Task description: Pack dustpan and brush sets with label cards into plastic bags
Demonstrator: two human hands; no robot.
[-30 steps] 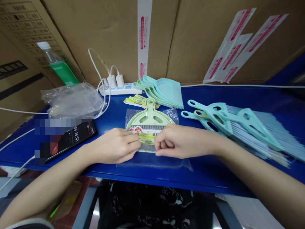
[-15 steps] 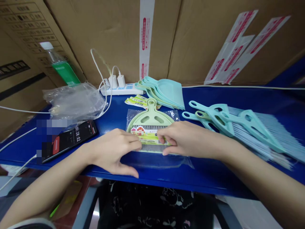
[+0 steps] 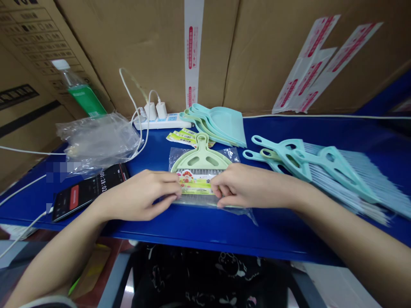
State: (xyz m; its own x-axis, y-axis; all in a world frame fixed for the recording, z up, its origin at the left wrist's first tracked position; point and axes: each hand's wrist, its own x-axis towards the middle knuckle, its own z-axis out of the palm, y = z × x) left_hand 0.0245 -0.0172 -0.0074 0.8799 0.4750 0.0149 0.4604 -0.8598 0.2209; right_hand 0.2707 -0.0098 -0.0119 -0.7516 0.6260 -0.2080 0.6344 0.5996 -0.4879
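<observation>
A light green dustpan and brush set (image 3: 201,159) lies in a clear plastic bag (image 3: 173,155) on the blue table in front of me. A label card (image 3: 199,183) with a red mushroom picture rests across the bristles. At the left side of the bag, my left hand (image 3: 146,194) is closed, thumb against fingers, on the plastic. My right hand (image 3: 240,187) has its fingers curled on the bag's right side, over the card's right end. Both hands' fingertips are partly hidden. A loose flap of plastic sticks out below my right hand.
Stacked dustpans (image 3: 226,124) and more label cards (image 3: 183,137) lie behind the set. Several brushes (image 3: 337,169) are heaped at the right. On the left are a phone (image 3: 88,194), plastic bags (image 3: 102,139), a bottle (image 3: 85,98) and a power strip (image 3: 160,122) with cables.
My left thumb has come up from apart to meet its fingers at the bag's left side. The plastic spread along the front edge is now drawn in. My right hand has barely moved.
</observation>
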